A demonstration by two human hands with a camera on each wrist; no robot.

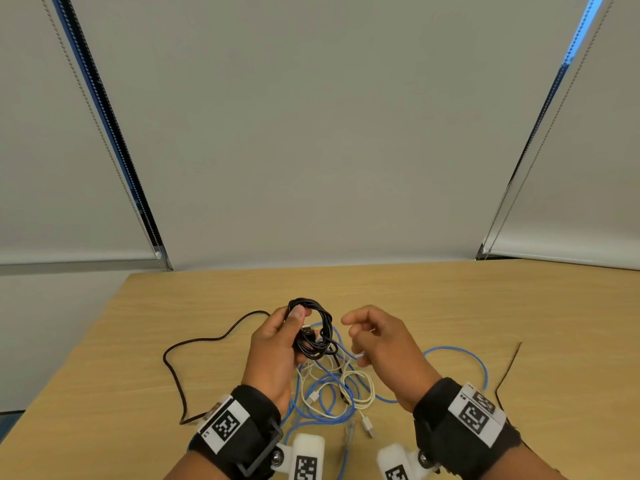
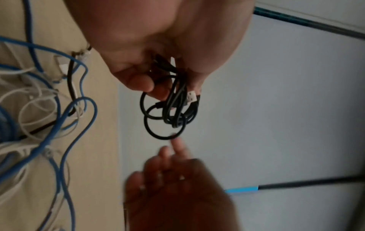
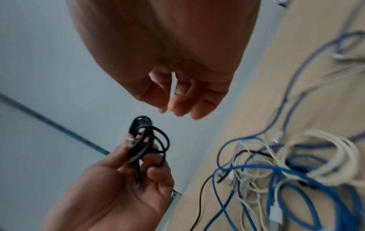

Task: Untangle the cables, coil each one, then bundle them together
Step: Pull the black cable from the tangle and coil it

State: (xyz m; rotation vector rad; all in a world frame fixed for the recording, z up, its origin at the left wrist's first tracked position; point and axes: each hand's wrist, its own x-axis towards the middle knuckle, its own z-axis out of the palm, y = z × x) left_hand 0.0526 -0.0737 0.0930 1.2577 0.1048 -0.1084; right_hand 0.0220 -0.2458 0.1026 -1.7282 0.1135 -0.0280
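One coiled black cable sits pinched in the left hand above the table. The right hand hovers beside it, fingers loosely curled, holding nothing. Blue cables and white cables lie tangled below.

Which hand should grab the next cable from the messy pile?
The right hand, probably. It is free and hangs over the blue and white cables, while the left hand is busy holding the black coil.
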